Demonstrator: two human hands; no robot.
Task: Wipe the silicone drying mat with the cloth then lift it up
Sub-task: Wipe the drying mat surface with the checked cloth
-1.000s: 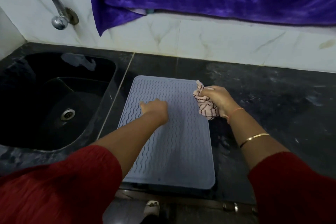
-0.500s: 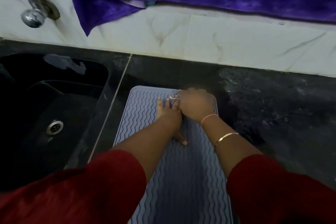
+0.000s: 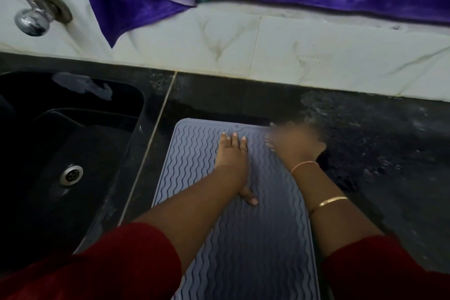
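Silicone drying mat point(image 3: 243, 238) lies flat on the dark countertop point(image 3: 377, 153), just right of the black sink point(image 3: 60, 153), its far short edge near the tiled wall point(image 3: 292, 51) and its near end running out the bottom of view. Surface is covered w/ wavy ridges and there's a small hole at the middle of the far edge. Left hand point(image 3: 231, 156) is open, palm down, fingers spread toward the far edge and thumb splayed back, pressing on the mat approx. at its middle width, prob. to pin it. Right hand point(image 3: 292, 143) is at the far right corner, motion-blurred; looks closed over the cloth point(image 3: 269, 145), of which only a pale sliver shows at the knuckles, so the grip itself can't be confirmed in detail. Judging by this, the wiping step is under way and the lift isn't started. Handling, as a guess: mat should be light, thin and floppy, not stiff, so it will sag or fold if picked up by one point; silicone tends to cling to a smooth, maybe damp counter, so it may need peeling. Best hold is prob. a corner or the far edge, peel up first, then take two corners or both long sides to keep it from drooping. Ridges give decent friction, though wet silicone could be a bit slick.
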